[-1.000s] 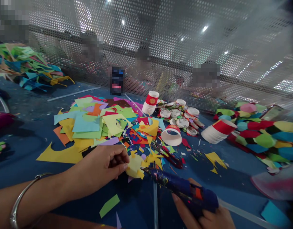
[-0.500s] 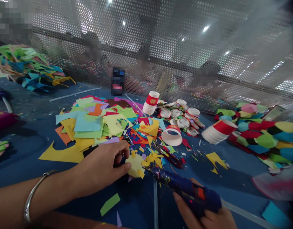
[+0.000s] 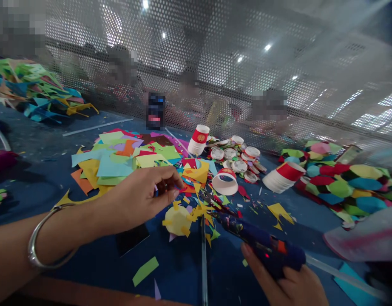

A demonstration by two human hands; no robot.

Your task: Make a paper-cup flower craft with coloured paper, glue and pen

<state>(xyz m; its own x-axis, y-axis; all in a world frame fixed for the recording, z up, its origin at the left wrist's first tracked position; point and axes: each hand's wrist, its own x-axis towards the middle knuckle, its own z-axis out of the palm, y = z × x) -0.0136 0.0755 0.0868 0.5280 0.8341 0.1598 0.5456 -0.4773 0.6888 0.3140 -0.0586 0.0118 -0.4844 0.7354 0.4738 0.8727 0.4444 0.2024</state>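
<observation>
My left hand (image 3: 148, 199) is over the paper scraps, thumb and fingertips drawn together in a pinch. A speck of red shows at the fingertips, but I cannot tell whether it is held. Just below that hand a pale yellow paper disc (image 3: 177, 221) with small darker yellow tabs round its rim lies on the table. In my right hand (image 3: 294, 282) is a dark blue glue gun (image 3: 259, 238), its nozzle pointing left towards the yellow scraps (image 3: 200, 210) beside the disc. A clear glue stick (image 3: 342, 276) trails from its back end. Dark scissors (image 3: 220, 204) lie beyond the nozzle.
Coloured paper sheets (image 3: 115, 163) are heaped in the middle. Paper cups (image 3: 199, 140) stand or lie behind, near small white-topped discs (image 3: 229, 154). Multicoloured paper pieces (image 3: 352, 185) are stacked at right. A phone (image 3: 155, 111) leans against the perforated screen (image 3: 215, 55).
My left hand has let go of the yellow disc and risen up and slightly right. The glue gun has moved right, its nozzle away from the disc.
</observation>
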